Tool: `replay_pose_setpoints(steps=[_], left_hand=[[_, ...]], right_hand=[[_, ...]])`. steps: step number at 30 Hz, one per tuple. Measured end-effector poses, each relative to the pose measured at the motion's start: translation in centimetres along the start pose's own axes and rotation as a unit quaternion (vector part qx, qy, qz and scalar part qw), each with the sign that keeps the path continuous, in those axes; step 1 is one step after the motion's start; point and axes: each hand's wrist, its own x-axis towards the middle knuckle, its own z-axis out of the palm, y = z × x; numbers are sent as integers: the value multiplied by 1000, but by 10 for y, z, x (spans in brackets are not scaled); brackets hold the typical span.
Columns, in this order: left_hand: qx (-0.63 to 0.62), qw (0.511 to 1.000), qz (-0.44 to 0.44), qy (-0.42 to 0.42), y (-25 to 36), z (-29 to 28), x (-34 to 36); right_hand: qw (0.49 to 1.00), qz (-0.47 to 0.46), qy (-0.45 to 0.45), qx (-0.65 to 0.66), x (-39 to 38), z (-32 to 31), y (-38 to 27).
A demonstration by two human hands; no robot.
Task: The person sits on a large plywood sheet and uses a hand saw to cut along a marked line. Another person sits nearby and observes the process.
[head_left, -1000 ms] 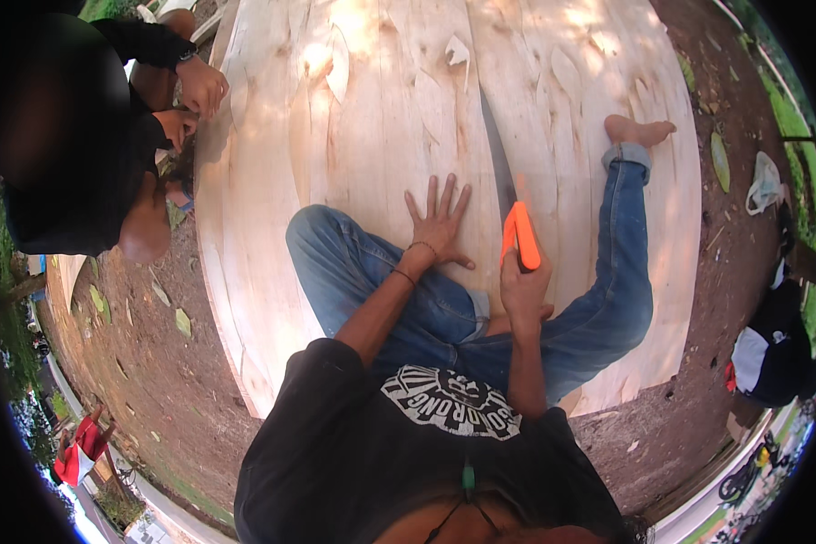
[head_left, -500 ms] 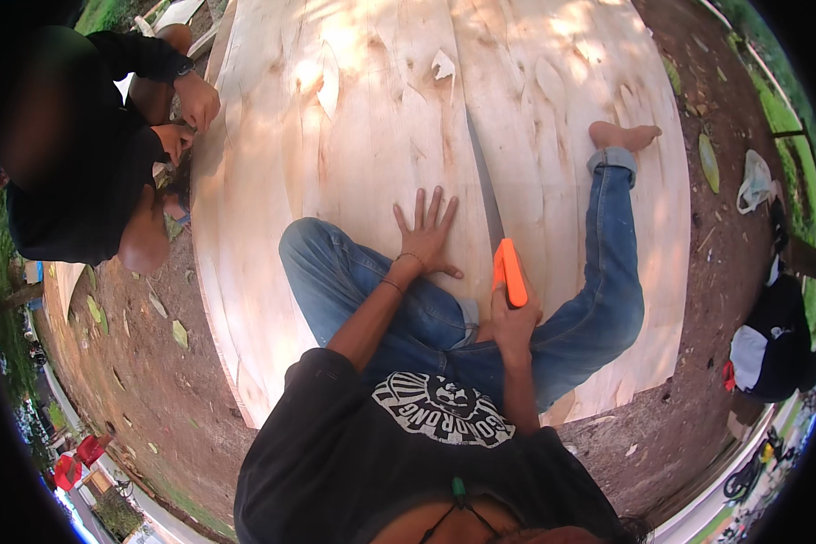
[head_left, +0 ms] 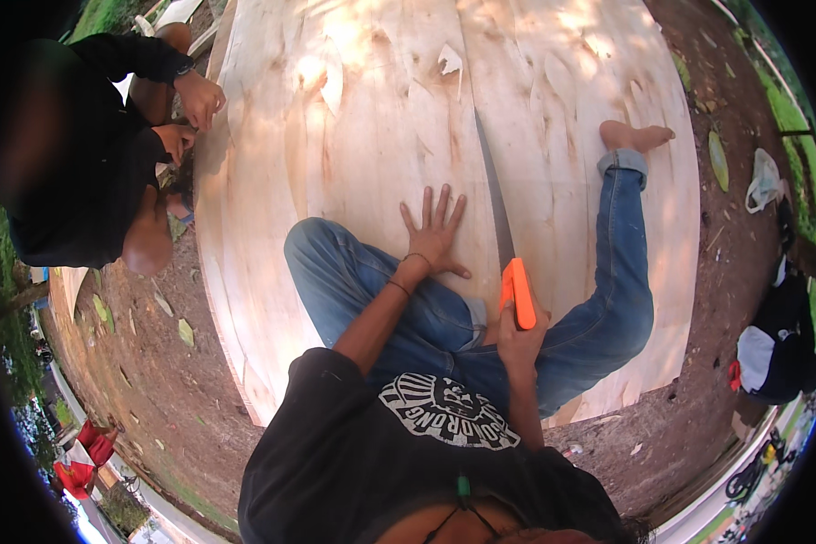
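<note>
A handsaw with an orange handle [head_left: 519, 292] is in my right hand [head_left: 519, 340], whose fingers are wrapped round the grip. Its long grey blade [head_left: 496, 195] points away from me, along a straight line in the pale plywood sheet [head_left: 372, 154]. To the left of the blade, my left hand [head_left: 434, 245] lies flat on the plywood with its fingers spread, holding nothing. I sit on the sheet in jeans; my left knee is bent beside my left forearm, and my right leg stretches out on the saw's right.
At the far left a person in dark clothes [head_left: 72, 172] crouches, hands by the sheet's edge. Brown soil with leaves [head_left: 186, 333] surrounds the sheet. On the right are a crumpled plastic bag [head_left: 764, 181] and a dark bag or bundle [head_left: 789, 340].
The saw's handle and my right hand have come slightly nearer to me. My left hand stays flat in its place on the plywood. The whole view has shifted a little.
</note>
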Motion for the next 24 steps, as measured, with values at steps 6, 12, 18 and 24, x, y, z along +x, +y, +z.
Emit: replay_pose_setpoints(steps=[6, 12, 18, 24], left_hand=[[-6, 1000, 9, -8, 9, -6, -1], [-9, 1000, 0, -13, 3, 0, -6], [-4, 1000, 19, 5, 4, 2, -3], [-1, 1000, 15, 17, 4, 4, 1]], right_hand=[[991, 128, -37, -4, 111, 42, 29], [995, -81, 21, -58, 6, 3, 2], [999, -36, 28, 26, 64, 33, 11], [1000, -15, 25, 12, 56, 25, 4]])
